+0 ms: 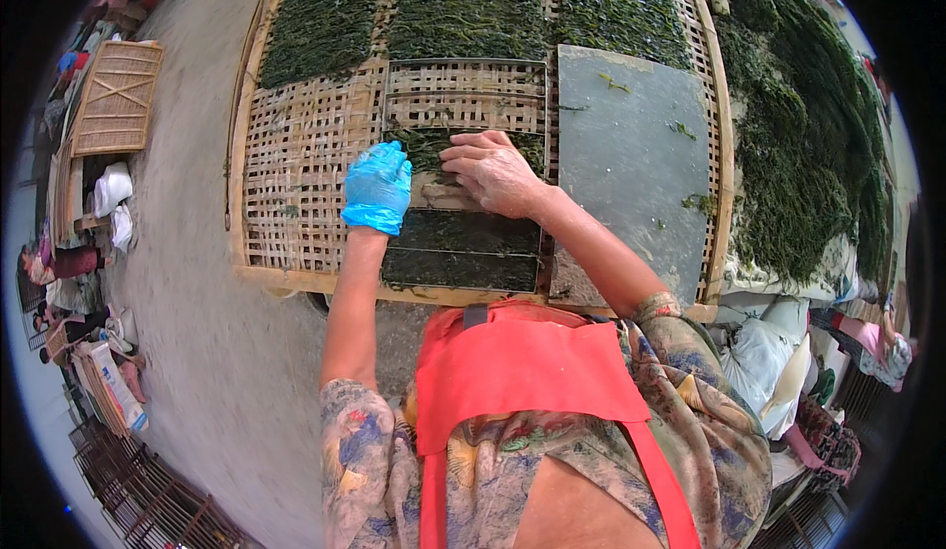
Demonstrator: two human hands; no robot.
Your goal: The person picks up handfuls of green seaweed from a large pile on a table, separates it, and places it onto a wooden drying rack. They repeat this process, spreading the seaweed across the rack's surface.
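A thin rectangular frame (465, 60) with crossbars lies on a woven bamboo rack (310, 172). Dark green seaweed (425, 151) fills a strip across its middle. My left hand (377, 185), in a blue glove, rests at the left edge of this strip with its fingers curled. Bare, my right hand (497, 173) has bent fingers over the seaweed's right part; what lies under them is hidden. A pale strip (447, 196), possibly wood, shows between the hands. Closer to me, the frame's sections hold a dark, flat layer (462, 231), apparently seaweed.
Seaweed sheets (465, 6) cover the rack's far part. A grey board (628, 157) with seaweed scraps lies right of the frame. Beyond the rack's right rail is a big seaweed heap (791, 142). Concrete floor (192, 253) stretches left, with people (70, 264) beyond.
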